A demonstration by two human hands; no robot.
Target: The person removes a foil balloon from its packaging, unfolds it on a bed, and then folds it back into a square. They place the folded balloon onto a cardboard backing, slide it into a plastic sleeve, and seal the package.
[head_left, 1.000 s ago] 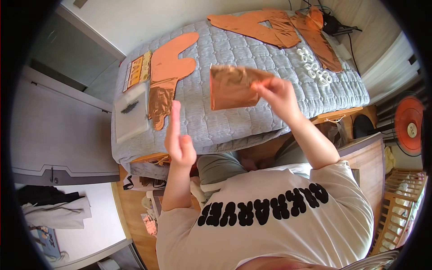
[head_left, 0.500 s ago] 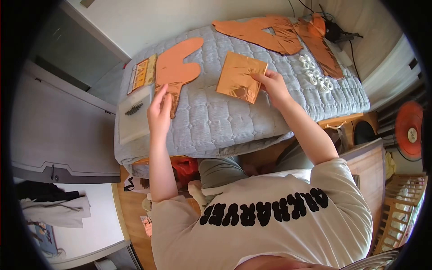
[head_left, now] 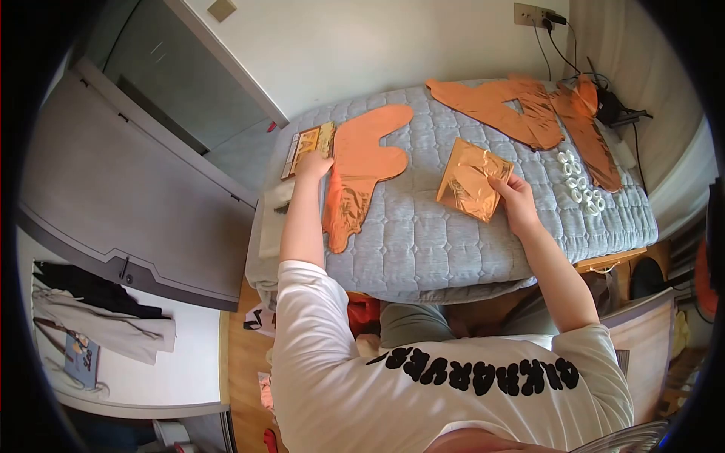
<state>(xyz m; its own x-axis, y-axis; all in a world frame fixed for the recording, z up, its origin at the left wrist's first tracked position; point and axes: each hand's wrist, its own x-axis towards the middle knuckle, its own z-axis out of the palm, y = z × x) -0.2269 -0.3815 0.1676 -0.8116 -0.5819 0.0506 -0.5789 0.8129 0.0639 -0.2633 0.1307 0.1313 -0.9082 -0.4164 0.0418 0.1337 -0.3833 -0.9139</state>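
My right hand [head_left: 518,198] pinches a folded square of shiny orange-gold foil [head_left: 470,181] by its right edge, above the quilted bed. On the left, my left hand [head_left: 313,163] rests at the lower end of a flat printed packet [head_left: 305,142], beside a flat orange foil balloon [head_left: 370,143] with rounded lobes. Its fingers are curled and partly hidden, so what they grip does not show clearly. A whitish translucent sheet [head_left: 273,235] with a small dark bundle [head_left: 282,206] on it lies under my left forearm.
Another flat foil balloon [head_left: 491,113] and a long foil piece [head_left: 593,140] lie toward the back right. Several white ribbon rolls [head_left: 580,185] are clustered on the grey quilt [head_left: 438,257]. Cables and a black device [head_left: 613,109] sit at the far corner, below a wall socket [head_left: 535,15].
My left hand has moved forward from over the balloon's narrow lower part to the printed packet. My right hand still holds the foil square. The whole view has shifted.
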